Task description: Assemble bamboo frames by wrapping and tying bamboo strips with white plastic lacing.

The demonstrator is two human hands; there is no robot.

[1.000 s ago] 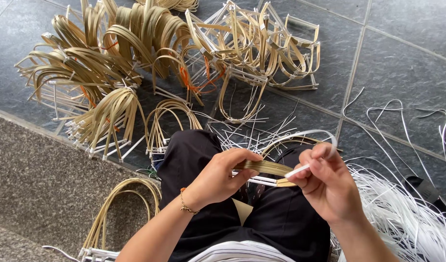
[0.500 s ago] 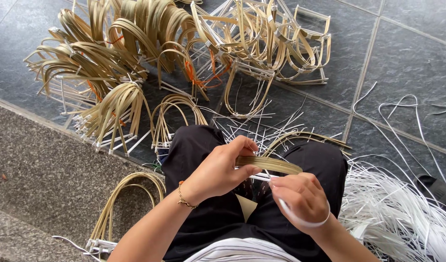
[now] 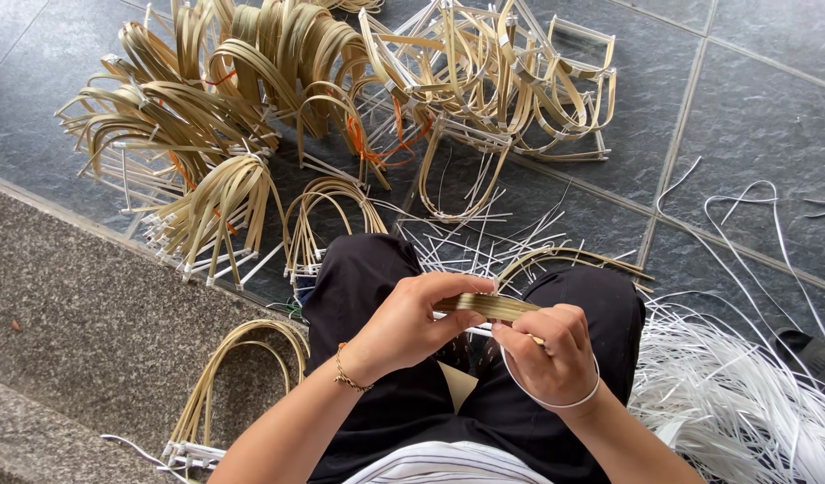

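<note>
My left hand (image 3: 412, 321) grips the end of a flat bundle of tan bamboo strips (image 3: 489, 306) held over my lap. My right hand (image 3: 547, 354) is closed around a thin white plastic strap (image 3: 556, 403) that loops under the hand and runs up to the bundle. The two hands are close together above my black trousers (image 3: 359, 278). A small gold bracelet (image 3: 348, 380) sits on my left wrist. The far end of the bamboo bundle bends away behind my right knee.
Heaps of bent bamboo strip loops (image 3: 251, 108) lie on the dark floor tiles ahead. A pile of white straps (image 3: 744, 394) spreads at the right. A grey stone step (image 3: 90, 305) is on the left, with more bamboo loops (image 3: 224, 385) on it.
My right hand has drawn the white strap down and around into a loop below the hand, moving closer to my body. My left hand keeps hold of the bundle.
</note>
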